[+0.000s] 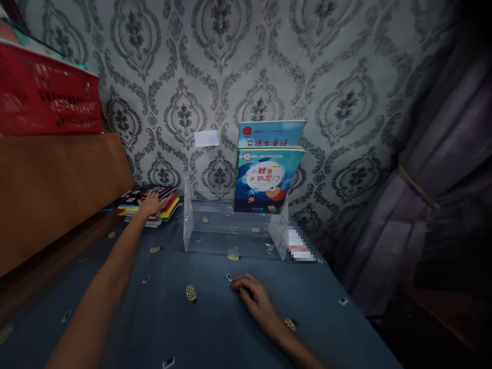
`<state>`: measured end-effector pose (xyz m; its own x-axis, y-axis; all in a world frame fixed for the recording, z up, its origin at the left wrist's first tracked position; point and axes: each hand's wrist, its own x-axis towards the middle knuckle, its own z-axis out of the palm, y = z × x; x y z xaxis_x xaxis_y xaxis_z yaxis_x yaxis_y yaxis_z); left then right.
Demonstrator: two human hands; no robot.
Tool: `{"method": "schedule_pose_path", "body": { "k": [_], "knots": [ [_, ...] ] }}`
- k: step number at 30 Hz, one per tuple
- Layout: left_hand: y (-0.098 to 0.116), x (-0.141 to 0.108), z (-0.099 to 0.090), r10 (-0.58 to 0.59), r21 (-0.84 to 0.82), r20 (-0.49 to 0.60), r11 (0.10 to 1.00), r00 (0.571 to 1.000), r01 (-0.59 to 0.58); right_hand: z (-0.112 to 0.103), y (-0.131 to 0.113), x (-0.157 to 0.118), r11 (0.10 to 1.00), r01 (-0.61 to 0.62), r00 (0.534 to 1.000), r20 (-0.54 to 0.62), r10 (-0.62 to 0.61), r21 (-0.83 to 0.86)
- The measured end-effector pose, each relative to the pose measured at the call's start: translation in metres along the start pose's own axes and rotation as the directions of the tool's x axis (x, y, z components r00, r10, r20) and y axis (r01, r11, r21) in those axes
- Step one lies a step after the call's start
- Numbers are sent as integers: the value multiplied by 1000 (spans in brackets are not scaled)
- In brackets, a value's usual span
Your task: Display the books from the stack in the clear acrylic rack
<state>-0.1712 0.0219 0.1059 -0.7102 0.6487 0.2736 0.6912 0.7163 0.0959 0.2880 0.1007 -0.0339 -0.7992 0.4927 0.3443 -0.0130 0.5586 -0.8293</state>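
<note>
"Was there room?"

"Cloth (171, 266) lay open between my left grip (151, 203) and the rack (187, 225); the cabinet (61, 179) bounded its left."

"And beneath?"

"Books (169, 207) lay flat, long axis unclear. Its fingers were apart; my right grip's (254, 293) closure I couldn't tell."

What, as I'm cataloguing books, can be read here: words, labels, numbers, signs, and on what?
"小鲤鱼跳龙门": front book.
"安徒生童话": rear book, partly covered.
Too small or blurred: other cover print, anything on the stacked books.
Pixelated, unreadable: right-hand sheet.
</note>
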Motion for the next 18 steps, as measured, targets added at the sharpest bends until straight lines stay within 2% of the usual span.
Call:
{"method": "schedule_pose_path", "body": {
  "k": [3,8,18],
  "knots": [
    [-8,1,-3,25,15,25,1000,999,-25,-1,-2,1,1000,-9,1000,7,9,7],
    [-16,-12,-8,67,35,9,997,998,-67,-1,-5,1,1000,-17,1000,4,17,-2],
    [-30,-63,-17,131,122,-45,985,990,-125,-2,-6,2,1000,-6,1000,19,6,5]
  ]
}}
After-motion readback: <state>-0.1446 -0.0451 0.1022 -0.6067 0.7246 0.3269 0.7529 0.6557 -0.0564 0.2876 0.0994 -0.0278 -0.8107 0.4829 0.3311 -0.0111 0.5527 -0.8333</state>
